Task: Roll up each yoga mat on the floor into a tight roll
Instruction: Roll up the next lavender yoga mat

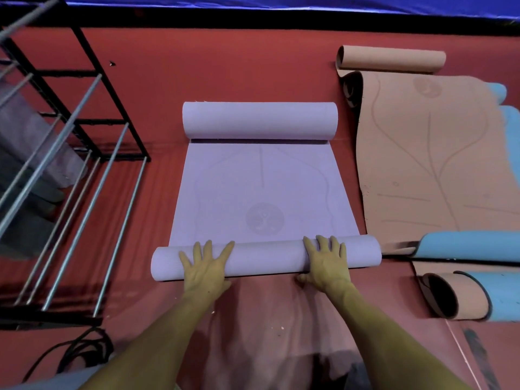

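Both hands, left hand (205,266) and right hand (326,263), pressed flat, fingers spread, on the near roll of the lilac yoga mat (261,192); mid-roll, next push needed even forward pressure.

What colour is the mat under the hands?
Pale lilac mat, with a faint round emblem; seen from the head camera.

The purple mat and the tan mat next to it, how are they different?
The purple mat is curled at both ends; the tan mat shows a curl only at its far end. The left hand and right hand press on the purple mat's near roll; nobody touches the tan mat. Both lie partly flat on the red floor and carry line patterns.
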